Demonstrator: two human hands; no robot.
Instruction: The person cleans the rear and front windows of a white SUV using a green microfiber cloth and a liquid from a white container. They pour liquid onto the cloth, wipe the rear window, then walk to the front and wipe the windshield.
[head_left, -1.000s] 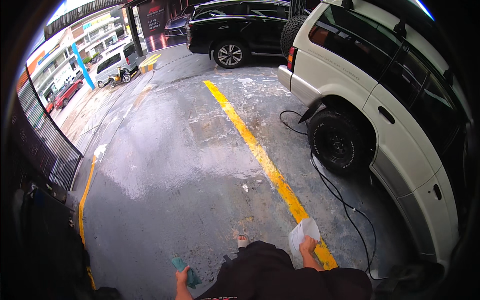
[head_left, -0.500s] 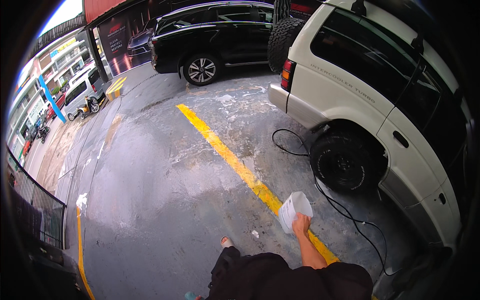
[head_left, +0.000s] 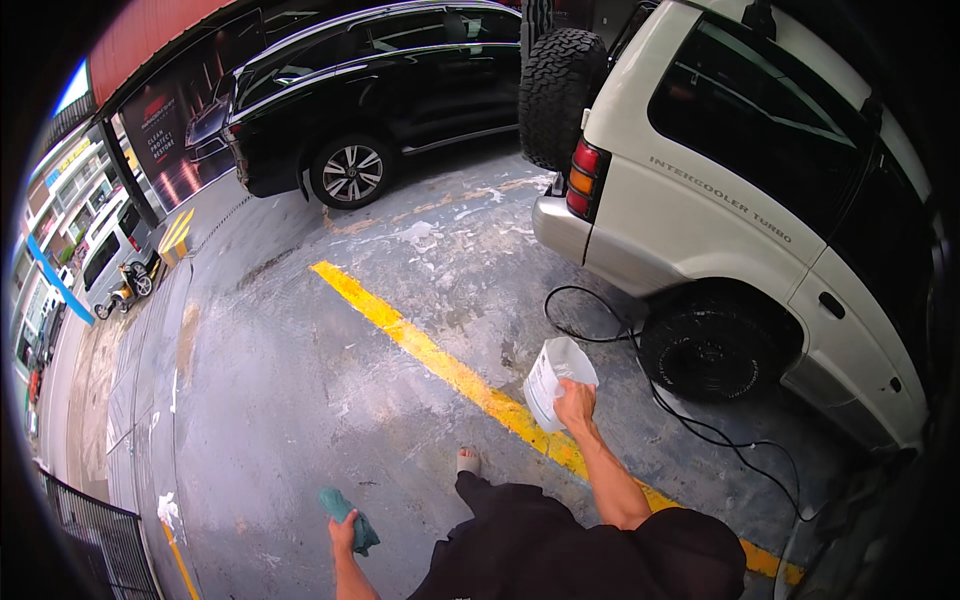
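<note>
A white translucent plastic container (head_left: 545,385), open at the top, hangs from my right hand (head_left: 575,403). The fingers of that hand are closed on its near right side, and the container tilts slightly above the yellow floor line. What it holds inside cannot be made out. At lower left my left hand (head_left: 343,531) grips a bunched green cloth (head_left: 363,533), which sticks out on both sides of the fingers. My foot (head_left: 468,460) shows on the floor between the two hands.
A white off-road car (head_left: 700,225) stands to the right, its spare tyre (head_left: 563,98) at the back. A black hose (head_left: 690,418) runs past its rear wheel (head_left: 715,355). Farther off is a black car (head_left: 400,110). The yellow line (head_left: 430,350) crosses the grey floor. Black railing (head_left: 100,535) at lower left.
My left hand with the green cloth has come up into view from the lower edge. The container in my right hand has moved up and left; the whole view has shifted.
</note>
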